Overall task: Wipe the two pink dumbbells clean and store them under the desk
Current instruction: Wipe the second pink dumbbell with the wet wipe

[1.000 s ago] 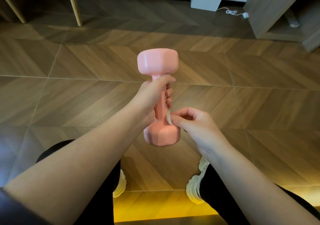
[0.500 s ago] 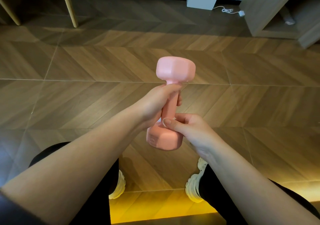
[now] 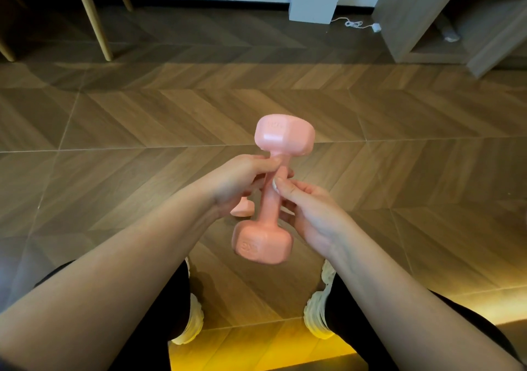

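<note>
A pink dumbbell [image 3: 263, 241] stands nearly upright in the air above the wooden floor, between my knees. My left hand [image 3: 238, 184] pinches the upper part of its handle with the fingertips. My right hand [image 3: 312, 214] holds a small white wipe [image 3: 275, 186] pressed against the handle just below those fingers. Part of a second pink dumbbell [image 3: 245, 209] shows on the floor behind my left hand, mostly hidden by it.
Wooden furniture legs [image 3: 91, 20] stand at the far left. A white box [image 3: 313, 0] and a white cable [image 3: 356, 24] lie by the back wall. A wooden shelf unit [image 3: 413, 17] is at the far right. My white shoes [image 3: 316, 313] rest below.
The held dumbbell has shifted right and lower. My left hand's full grip has loosened to a fingertip pinch. My right hand moved the wipe up the handle. The second dumbbell came into sight.
</note>
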A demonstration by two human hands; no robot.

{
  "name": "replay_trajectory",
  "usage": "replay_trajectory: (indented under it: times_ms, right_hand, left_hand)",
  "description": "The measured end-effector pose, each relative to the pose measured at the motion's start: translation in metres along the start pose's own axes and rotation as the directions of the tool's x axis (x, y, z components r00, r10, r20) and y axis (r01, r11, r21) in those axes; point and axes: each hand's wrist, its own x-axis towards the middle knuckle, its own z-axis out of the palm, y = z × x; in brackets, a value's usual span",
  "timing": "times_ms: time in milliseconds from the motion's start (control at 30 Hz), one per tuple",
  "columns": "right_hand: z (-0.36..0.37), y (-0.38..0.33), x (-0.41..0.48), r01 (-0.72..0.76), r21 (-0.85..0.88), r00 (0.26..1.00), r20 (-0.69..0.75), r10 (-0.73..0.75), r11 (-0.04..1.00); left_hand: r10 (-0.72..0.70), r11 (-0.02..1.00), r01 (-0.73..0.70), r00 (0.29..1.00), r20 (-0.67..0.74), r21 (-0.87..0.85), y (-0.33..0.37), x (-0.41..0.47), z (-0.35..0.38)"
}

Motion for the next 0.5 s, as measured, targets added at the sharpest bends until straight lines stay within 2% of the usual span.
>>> replay_trajectory:
  times_ms: [200, 300, 367, 433, 500]
  right_hand:
    - [-0.003, -0.006, 0.001, 0.059, 0.087, 0.998, -0.034, -0.056, 0.994]
    - [-0.005, -0.017, 0.002, 0.092, 0.154, 0.994, -0.068, -0.082, 0.984]
    - [-0.010, -0.026, 0.003, 0.128, 0.177, 0.990, -0.079, -0.116, 0.976]
    - [-0.015, -0.032, 0.003, 0.143, 0.214, 0.986, -0.113, -0.121, 0.966]
    - [-0.017, -0.035, 0.004, 0.153, 0.262, 0.980, -0.163, -0.112, 0.953]
  left_hand:
    - [-0.073, 0.994, 0.078, 0.995, 0.062, -0.079, -0.002, -0.005, -0.004]
    - [-0.161, 0.980, 0.167, 0.985, 0.061, -0.111, -0.007, -0.007, -0.005]
    - [-0.209, 0.957, 0.227, 0.972, 0.111, -0.182, -0.010, -0.010, -0.004]
    - [-0.192, 0.940, 0.240, 0.960, 0.205, -0.241, -0.013, -0.013, -0.002]
    - [-0.114, 0.930, 0.198, 0.956, 0.268, -0.309, -0.014, -0.016, 0.004]
